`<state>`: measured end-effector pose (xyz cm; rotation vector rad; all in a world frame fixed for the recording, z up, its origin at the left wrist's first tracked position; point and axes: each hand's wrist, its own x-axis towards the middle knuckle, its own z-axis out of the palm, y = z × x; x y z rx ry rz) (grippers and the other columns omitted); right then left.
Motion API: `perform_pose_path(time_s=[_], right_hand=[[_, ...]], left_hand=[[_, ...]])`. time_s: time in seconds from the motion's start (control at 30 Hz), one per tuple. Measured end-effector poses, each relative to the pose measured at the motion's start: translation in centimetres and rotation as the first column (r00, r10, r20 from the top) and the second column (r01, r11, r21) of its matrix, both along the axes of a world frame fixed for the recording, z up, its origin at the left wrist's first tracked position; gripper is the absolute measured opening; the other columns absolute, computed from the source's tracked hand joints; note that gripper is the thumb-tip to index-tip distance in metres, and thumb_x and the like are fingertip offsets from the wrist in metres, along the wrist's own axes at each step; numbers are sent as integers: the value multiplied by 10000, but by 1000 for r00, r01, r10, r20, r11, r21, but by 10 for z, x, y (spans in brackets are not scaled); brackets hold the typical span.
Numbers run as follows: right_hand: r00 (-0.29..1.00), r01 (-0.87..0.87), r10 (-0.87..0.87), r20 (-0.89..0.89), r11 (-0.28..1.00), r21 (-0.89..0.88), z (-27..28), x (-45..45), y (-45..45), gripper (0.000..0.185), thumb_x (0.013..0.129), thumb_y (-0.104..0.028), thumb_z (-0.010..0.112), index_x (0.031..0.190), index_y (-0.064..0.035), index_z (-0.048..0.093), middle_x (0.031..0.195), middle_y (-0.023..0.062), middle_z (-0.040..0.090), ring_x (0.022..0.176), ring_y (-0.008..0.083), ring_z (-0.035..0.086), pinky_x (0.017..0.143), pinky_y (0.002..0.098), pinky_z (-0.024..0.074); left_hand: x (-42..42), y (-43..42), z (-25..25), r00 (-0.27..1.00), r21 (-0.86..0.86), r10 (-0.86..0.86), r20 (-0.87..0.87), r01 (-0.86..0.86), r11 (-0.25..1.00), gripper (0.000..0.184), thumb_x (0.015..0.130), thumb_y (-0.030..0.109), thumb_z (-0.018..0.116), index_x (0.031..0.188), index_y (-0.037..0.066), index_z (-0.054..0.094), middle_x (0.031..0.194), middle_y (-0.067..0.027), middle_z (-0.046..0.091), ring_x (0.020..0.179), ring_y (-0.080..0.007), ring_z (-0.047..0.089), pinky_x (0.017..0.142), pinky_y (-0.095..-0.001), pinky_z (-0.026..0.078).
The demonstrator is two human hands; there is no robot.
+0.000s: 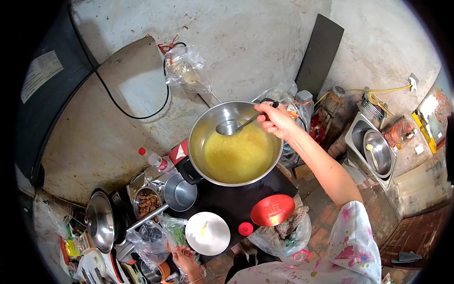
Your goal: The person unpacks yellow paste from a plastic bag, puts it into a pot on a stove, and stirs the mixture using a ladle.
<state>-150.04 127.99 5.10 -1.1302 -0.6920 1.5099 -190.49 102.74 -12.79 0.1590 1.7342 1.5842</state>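
Note:
My right hand point(274, 119) grips the dark handle of a metal ladle point(230, 127), whose bowl hangs over the far side of a large steel pot point(279, 163) holding yellow liquid point(239, 156). At the bottom, my left hand point(185, 258) is beside a bag of green vegetables point(176, 233), its fingers partly bent; whether it touches the bag is unclear. Just right of that hand sits a white bowl point(208, 233) with a small yellow trace inside. An empty-looking metal saucepan point(180, 191) rests between the bowl and the pot.
A red oval lid point(273, 210) and a red cap point(245, 229) lie right of the bowl. Left are a bowl of brown food point(147, 204), a lidded pan point(100, 221) and a bottle point(158, 161). A sink point(371, 149) stands at the right.

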Motion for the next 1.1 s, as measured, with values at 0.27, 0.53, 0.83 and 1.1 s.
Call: perform_pose_path(time_s=[0.27, 0.53, 0.83, 1.1], right_hand=[[1000, -8, 8, -30, 1000, 5, -5, 4, 4, 106, 798, -129, 544, 801, -68, 457, 589, 9, 415, 394, 28, 265, 319, 185, 156], [999, 2, -3, -50, 1000, -10, -8, 9, 6, 104, 799, -124, 540, 808, -65, 455, 598, 16, 419, 394, 30, 260, 317, 182, 157], [999, 5, -5, -34, 1000, -10, -9, 10, 2, 92, 821, -135, 524, 817, -82, 449, 607, 5, 405, 399, 15, 246, 301, 160, 165], [1000, 5, -6, -12, 1000, -8, -9, 12, -4, 94, 818, -135, 526, 822, -80, 450, 605, 7, 408, 393, 19, 245, 302, 167, 163]], left_hand=[[3, 2, -1, 999, 12, -45, 14, 45, 999, 103, 874, 214, 482, 922, 124, 470, 753, 8, 546, 631, -93, 509, 553, -232, 416], [6, 3, -1, 999, 11, -36, 7, 36, 999, 96, 879, 211, 475, 916, 122, 473, 749, 8, 550, 635, -89, 509, 551, -230, 416], [8, 2, 1, 999, 15, -45, 7, 45, 999, 96, 884, 215, 478, 905, 122, 476, 729, 16, 557, 618, -77, 512, 534, -220, 413], [11, 0, 4, 1000, -9, -25, -2, 25, 1000, 122, 877, 212, 480, 937, 107, 484, 740, 2, 544, 620, -92, 520, 519, -230, 424]])
